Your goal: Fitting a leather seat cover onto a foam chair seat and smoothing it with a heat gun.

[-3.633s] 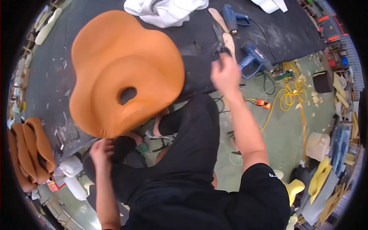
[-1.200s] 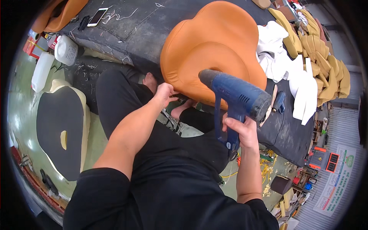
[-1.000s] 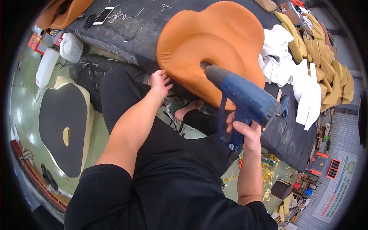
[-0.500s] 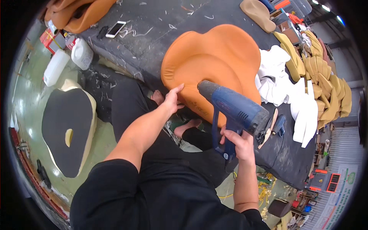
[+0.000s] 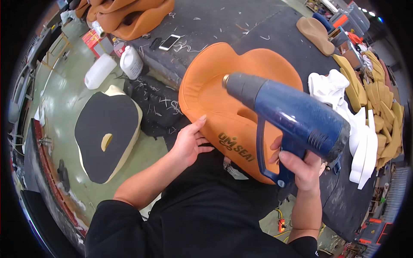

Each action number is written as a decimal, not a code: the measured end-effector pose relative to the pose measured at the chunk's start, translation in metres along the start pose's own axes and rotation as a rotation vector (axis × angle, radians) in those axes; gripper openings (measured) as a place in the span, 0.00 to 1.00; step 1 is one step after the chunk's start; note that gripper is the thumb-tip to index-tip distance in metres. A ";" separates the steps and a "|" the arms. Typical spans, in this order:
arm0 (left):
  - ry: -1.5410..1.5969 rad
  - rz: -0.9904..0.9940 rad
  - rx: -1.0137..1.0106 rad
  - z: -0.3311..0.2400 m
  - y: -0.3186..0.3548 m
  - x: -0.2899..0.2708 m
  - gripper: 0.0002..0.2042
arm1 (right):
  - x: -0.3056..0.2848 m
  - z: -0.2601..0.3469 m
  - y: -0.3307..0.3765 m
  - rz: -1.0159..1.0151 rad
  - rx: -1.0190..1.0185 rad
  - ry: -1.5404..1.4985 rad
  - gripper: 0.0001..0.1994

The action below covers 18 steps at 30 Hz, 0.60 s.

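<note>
Right hand (image 5: 301, 165) gripping heat gun (image 5: 288, 114), left hand (image 5: 189, 144) touching seat cushion (image 5: 215, 99)

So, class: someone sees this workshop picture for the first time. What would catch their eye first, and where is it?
The big blue heat gun fills the middle, gripped by the right hand and aimed at the orange seat cushion on the dark workbench. The left hand presses the cushion's near edge. On the green floor at left lies a black foam pad with two white jugs behind it.
</note>
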<state>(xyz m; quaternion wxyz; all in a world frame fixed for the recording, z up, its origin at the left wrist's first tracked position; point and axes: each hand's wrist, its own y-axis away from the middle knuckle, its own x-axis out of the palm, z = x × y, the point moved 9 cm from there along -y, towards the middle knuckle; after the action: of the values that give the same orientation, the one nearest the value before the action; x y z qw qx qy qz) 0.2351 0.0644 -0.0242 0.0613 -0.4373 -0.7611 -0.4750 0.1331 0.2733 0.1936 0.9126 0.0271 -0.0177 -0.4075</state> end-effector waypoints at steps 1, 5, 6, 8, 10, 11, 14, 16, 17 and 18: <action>0.011 0.002 0.015 0.003 -0.001 -0.010 0.26 | 0.005 -0.002 -0.006 -0.003 0.061 0.026 0.24; -0.015 0.076 0.040 0.011 0.007 -0.028 0.24 | 0.035 -0.023 -0.028 0.200 0.251 0.145 0.23; -0.008 0.086 0.033 0.010 0.005 -0.030 0.24 | 0.032 -0.030 -0.034 0.197 0.173 0.201 0.23; -0.137 0.114 0.009 0.005 0.004 -0.037 0.21 | 0.032 -0.034 -0.042 0.137 0.159 0.226 0.22; -0.259 0.100 0.041 -0.005 -0.003 -0.053 0.20 | 0.033 -0.041 -0.052 0.090 0.175 0.146 0.22; -0.389 0.092 0.077 -0.012 -0.006 -0.061 0.20 | 0.044 -0.035 -0.056 0.099 0.197 0.087 0.21; -0.388 -0.010 0.251 -0.037 -0.012 -0.087 0.18 | 0.053 -0.048 -0.056 0.123 0.200 0.180 0.20; -0.389 -0.142 0.429 -0.056 -0.019 -0.099 0.21 | 0.053 -0.053 -0.059 0.087 0.189 0.194 0.20; -0.346 -0.189 0.482 -0.064 -0.023 -0.104 0.24 | 0.051 -0.055 -0.060 0.055 0.177 0.202 0.19; -0.356 -0.200 0.544 -0.072 -0.024 -0.103 0.27 | 0.054 -0.051 -0.061 0.055 0.176 0.186 0.19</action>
<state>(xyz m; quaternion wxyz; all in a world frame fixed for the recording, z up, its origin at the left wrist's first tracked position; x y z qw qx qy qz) 0.2577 -0.0584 -0.0537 -0.0054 -0.4041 -0.8979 -0.1745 0.1267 0.1938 0.1397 0.9152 0.1443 0.0306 -0.3750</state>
